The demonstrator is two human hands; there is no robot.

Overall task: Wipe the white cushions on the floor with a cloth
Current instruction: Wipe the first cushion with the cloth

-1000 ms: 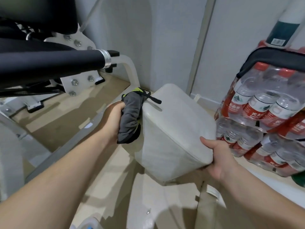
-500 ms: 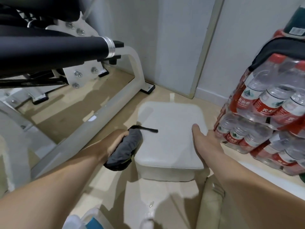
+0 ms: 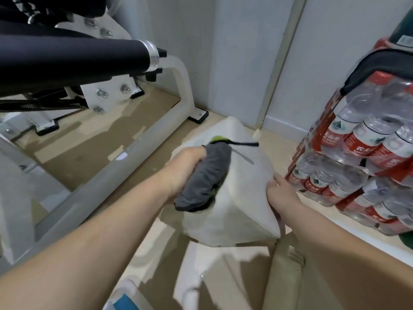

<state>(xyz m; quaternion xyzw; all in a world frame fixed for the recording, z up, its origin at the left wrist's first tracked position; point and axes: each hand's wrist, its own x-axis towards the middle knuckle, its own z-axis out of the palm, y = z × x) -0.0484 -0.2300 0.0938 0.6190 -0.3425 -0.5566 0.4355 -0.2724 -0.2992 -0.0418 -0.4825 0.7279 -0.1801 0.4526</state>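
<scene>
A white cushion (image 3: 241, 198) is tilted up off the floor in the middle of the view, one corner pointing toward the wall. My left hand (image 3: 185, 168) grips a bunched grey cloth (image 3: 205, 180) with a green edge and a black loop, pressed against the cushion's left face. My right hand (image 3: 281, 193) holds the cushion's right edge, fingers hidden behind it.
A white exercise machine frame (image 3: 125, 153) with a black padded bar (image 3: 73, 57) stands at the left. Shrink-wrapped packs of water bottles (image 3: 362, 153) are stacked at the right. Another pale cushion (image 3: 283, 280) lies at the bottom right. The grey wall (image 3: 234, 52) is behind.
The cushion, lying flat on the floor half a second ago, is lifted and tilted again. My left hand with the cloth has moved up onto its side; my right hand has gripped its edge.
</scene>
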